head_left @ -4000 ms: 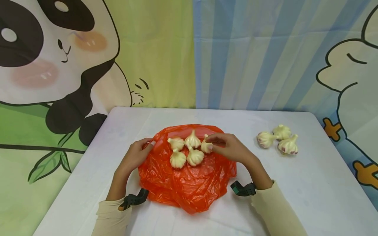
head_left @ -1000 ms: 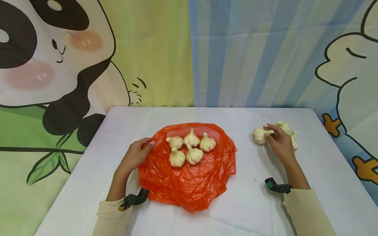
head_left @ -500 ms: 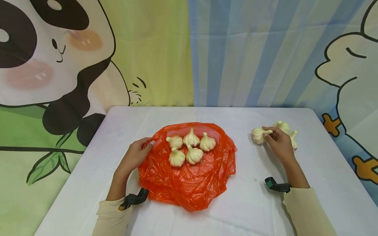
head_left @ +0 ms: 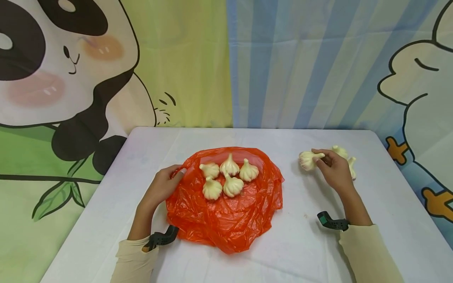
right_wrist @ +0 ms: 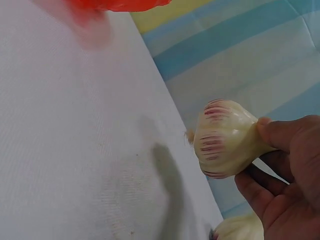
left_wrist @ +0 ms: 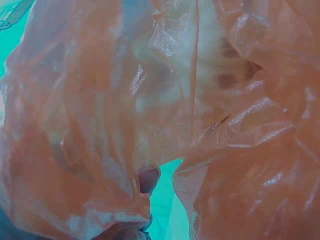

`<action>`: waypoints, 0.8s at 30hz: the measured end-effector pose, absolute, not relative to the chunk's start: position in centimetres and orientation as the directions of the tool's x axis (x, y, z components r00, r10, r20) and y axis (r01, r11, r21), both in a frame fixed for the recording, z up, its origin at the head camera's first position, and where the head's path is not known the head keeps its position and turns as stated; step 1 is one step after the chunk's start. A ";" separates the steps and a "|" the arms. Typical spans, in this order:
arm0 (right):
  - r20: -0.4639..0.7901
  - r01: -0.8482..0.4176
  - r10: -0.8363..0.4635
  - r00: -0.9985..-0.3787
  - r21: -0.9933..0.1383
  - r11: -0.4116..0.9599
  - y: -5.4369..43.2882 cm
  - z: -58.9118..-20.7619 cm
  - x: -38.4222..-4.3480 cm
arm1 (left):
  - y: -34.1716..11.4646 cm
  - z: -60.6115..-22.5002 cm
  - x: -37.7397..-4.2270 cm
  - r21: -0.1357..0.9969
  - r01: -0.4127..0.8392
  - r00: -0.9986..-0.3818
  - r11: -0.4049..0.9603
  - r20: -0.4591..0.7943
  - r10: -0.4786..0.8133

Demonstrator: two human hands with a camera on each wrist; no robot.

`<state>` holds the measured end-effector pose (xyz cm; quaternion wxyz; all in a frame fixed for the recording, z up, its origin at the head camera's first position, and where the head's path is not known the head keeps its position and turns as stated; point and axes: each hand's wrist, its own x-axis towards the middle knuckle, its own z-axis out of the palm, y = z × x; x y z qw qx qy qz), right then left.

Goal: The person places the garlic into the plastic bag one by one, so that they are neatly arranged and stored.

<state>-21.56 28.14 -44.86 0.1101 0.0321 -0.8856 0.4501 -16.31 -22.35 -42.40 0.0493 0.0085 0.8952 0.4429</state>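
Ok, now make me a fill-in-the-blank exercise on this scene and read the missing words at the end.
1. The red plastic bag is held at its edge by the person's ____ hand.
2. Lying on or in the bag are ____ garlic bulbs.
3. In the head view, the other hand pinches a bulb to the ____ of the bag.
4. The black-and-white animal on the backdrop is a ____.

Missing words: left; five; right; panda.

White table (head_left: 297, 243) before a cartoon panda print (head_left: 81, 86) and blue-striped cloth (head_left: 301, 63)
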 end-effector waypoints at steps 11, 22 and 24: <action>0.224 -0.244 -0.111 -0.968 -0.751 0.614 26.9 -42.7 -21.4 | -22.4 -42.4 -16.3 0.794 -0.019 -0.995 0.607 -0.073 0.064; 0.258 -0.316 -0.183 -0.949 -0.730 0.606 25.0 -39.4 -20.9 | -22.4 -42.4 -16.2 0.797 -0.037 -0.994 0.603 -0.092 0.060; 0.253 -0.324 -0.201 -0.946 -0.725 0.608 24.6 -38.9 -20.8 | -22.3 -42.4 -16.2 0.797 -0.039 -0.994 0.603 -0.092 0.059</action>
